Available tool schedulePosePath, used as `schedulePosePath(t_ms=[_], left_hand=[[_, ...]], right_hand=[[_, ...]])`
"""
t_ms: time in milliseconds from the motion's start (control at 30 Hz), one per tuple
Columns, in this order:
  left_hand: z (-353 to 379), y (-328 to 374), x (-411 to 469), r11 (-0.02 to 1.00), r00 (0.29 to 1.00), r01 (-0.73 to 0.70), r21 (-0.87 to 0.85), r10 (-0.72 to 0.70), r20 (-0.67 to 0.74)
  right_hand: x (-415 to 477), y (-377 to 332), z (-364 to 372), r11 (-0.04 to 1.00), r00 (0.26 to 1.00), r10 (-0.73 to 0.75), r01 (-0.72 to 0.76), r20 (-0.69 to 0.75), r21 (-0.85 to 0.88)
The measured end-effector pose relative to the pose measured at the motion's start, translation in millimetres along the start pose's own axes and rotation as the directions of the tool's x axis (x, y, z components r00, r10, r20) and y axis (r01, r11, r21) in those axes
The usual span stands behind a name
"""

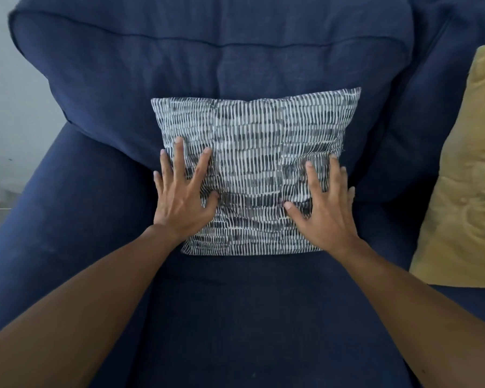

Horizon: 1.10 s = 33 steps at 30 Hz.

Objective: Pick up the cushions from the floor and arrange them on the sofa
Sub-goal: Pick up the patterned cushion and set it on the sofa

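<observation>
— Where does the patterned cushion (252, 169) sit?
— Propped on the navy sofa (235, 317) seat, its top edge leaning against the back cushion (207, 51).
— And the hands?
— Left hand (184, 201) and right hand (324, 208) lie flat on its lower corners, fingers spread wide, gripping nothing.
— Room around it?
— Bare seat in front; rounded armrest (53, 219) to the left, a yellow cushion (465, 177) well apart on the right.

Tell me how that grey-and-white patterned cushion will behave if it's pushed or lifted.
The patterned cushion probably gives easily: its cover creases around the left hand and right hand. It is likely floppy when lifted by a corner, since the corners look flat. It leans on the sofa back, so a sideways nudge could tip it.
</observation>
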State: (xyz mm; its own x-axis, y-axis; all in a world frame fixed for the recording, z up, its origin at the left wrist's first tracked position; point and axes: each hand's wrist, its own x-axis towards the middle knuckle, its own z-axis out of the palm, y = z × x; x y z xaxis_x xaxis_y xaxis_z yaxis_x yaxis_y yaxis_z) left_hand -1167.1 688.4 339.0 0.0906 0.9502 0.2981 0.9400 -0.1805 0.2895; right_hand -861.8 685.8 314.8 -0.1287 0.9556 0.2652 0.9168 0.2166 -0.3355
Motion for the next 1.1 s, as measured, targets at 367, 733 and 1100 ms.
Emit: schedulePosePath(t_ms=[367,733,1100], left_hand=[[-48.7,15.4,-26.1,0.998,1.000,0.010,0.060,-0.010,-0.001],[-24.2,28.7,-17.1,0.986,0.993,-0.121,0.111,0.120,0.017],[31.1,8.5,81.7,0.987,0.990,-0.026,0.161,0.047,-0.134]], right_hand=[[-18.6,-21.5,-49.4,0.993,0.997,-0.077,0.075,-0.016,-0.092],[10.5,-44.7,-32.5,0.976,0.983,-0.182,0.181,0.001,-0.120],[95.4,1.9,18.6,0.965,0.973,-0.195,0.168,-0.121,-0.200]])
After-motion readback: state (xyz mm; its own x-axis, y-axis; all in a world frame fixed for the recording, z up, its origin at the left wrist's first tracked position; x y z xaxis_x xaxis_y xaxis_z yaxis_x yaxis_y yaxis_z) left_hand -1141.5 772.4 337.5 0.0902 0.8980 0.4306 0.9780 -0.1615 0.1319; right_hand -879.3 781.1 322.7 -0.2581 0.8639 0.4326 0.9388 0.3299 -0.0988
